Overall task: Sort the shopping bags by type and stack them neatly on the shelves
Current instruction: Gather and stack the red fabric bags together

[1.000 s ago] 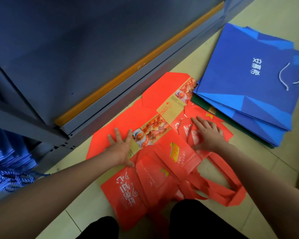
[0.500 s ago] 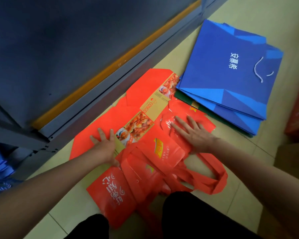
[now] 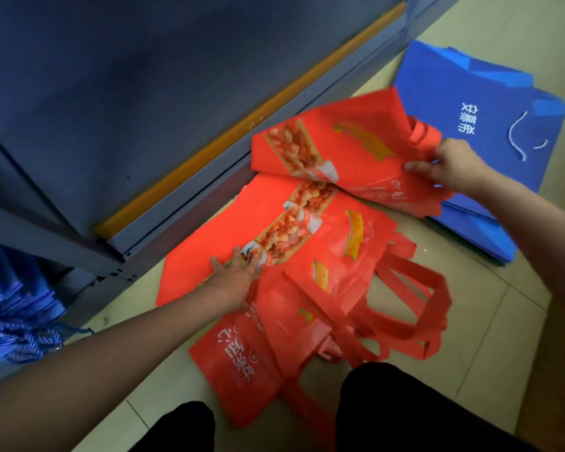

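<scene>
Dim, flat indoor light with a yellowish cast on the floor tiles [image 3: 490,308]; shelf unit [image 3: 111,93] is dark and underexposed, no hard shadows or glare. Motion blur smears the lifted red bag [image 3: 340,151] and right hand [image 3: 450,164]. Wide-angle bending at edges, soft focus overall, blue stack [image 3: 10,308] at left blurry.

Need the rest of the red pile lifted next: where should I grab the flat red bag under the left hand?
Take the flat red bag by its loop handles, from the right. The left hand only presses on its panel, which lies flush on the floor, offering no raised edge.
</scene>
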The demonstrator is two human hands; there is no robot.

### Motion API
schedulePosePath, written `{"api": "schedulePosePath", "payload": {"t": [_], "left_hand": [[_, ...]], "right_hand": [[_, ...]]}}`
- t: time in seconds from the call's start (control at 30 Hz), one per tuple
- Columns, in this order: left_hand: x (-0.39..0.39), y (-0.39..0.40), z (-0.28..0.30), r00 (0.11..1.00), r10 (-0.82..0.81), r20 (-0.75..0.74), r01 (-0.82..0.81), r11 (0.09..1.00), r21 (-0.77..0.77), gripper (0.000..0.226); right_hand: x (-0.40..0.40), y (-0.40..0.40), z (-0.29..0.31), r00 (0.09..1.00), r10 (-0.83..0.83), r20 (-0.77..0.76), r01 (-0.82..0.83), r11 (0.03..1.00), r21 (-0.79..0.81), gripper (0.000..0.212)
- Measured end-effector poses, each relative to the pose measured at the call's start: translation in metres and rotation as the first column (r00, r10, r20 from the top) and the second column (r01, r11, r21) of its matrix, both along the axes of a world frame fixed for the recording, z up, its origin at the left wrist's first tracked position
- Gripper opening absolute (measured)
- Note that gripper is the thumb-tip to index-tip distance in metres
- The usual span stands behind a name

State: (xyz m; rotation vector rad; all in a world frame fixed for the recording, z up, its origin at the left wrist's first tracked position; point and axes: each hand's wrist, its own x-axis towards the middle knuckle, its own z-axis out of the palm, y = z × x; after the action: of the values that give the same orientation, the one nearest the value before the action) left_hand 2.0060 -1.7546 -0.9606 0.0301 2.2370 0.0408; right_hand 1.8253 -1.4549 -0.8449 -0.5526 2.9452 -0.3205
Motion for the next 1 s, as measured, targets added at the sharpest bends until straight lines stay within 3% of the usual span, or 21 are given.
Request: {"api": "schedulePosePath", "payload": {"t": [0.1,0.17,0.2,0.23,0.27,0.33,0.4,0.47,0.53,0.63,0.7,0.9,1.0], "left_hand": [[-0.004,0.001,0.014,1.0,-0.005,0.016,0.005,0.999,0.033,0.1],[-0.006,-0.008,0.019,0.988,0.154,-0.001,-0.151,0.968,0.2,0.091],[-0.006,-0.017,0.02,0.958,0.288,-0.009,-0.27,0.908,0.319,0.08],[-0.004,-0.026,0.023,0.883,0.468,-0.012,-0.416,0.796,0.439,0.065],[0.001,-0.039,0.027,0.755,0.655,-0.006,-0.552,0.641,0.533,0.049],[0.015,-0.069,0.029,0.444,0.896,-0.01,-0.708,0.357,0.61,0.03],[0.032,-0.095,0.028,0.235,0.97,0.056,-0.799,0.16,0.58,0.027],[0.047,-0.106,0.026,0.139,0.982,0.126,-0.862,0.058,0.504,0.037],[0.054,-0.103,0.021,0.13,0.973,0.19,-0.888,0.028,0.46,0.048],[0.059,-0.082,0.016,0.16,0.971,0.177,-0.889,0.064,0.453,0.05],[0.059,-0.072,0.008,0.156,0.983,0.099,-0.897,0.099,0.432,0.056],[0.06,-0.067,-0.003,0.118,0.988,-0.096,-0.934,0.143,0.327,0.06],[0.059,-0.06,-0.001,0.121,0.981,-0.154,-0.938,0.163,0.305,0.057]], "right_hand": [[0.005,-0.011,0.029,0.989,0.147,0.009,-0.147,0.989,-0.03,0.031],[0.017,-0.033,0.052,0.966,0.258,0.011,-0.257,0.965,-0.06,0.025],[0.026,-0.046,0.059,0.944,0.329,0.026,-0.326,0.942,-0.075,0.022],[0.038,-0.058,0.062,0.91,0.411,0.052,-0.404,0.908,-0.11,0.018],[0.052,-0.071,0.06,0.853,0.517,0.076,-0.503,0.851,-0.15,0.015],[0.085,-0.094,0.033,0.698,0.694,0.175,-0.669,0.72,-0.186,0.012],[0.118,-0.114,0.001,0.557,0.648,0.519,-0.684,0.713,-0.155,0.02],[0.131,-0.123,-0.018,0.473,0.441,0.763,-0.691,0.723,0.01,0.051],[0.121,-0.126,-0.025,0.537,0.374,0.756,-0.581,0.814,0.011,0.059],[0.09,-0.124,-0.034,0.854,0.281,0.437,-0.281,0.957,-0.068,0.041],[0.074,-0.12,-0.048,0.938,0.101,0.332,-0.09,0.995,-0.047,0.048],[0.033,-0.076,-0.089,0.833,-0.39,0.393,0.384,0.918,0.098,0.112],[0.036,-0.069,-0.11,0.801,-0.467,0.376,0.448,0.883,0.142,0.115]]}}
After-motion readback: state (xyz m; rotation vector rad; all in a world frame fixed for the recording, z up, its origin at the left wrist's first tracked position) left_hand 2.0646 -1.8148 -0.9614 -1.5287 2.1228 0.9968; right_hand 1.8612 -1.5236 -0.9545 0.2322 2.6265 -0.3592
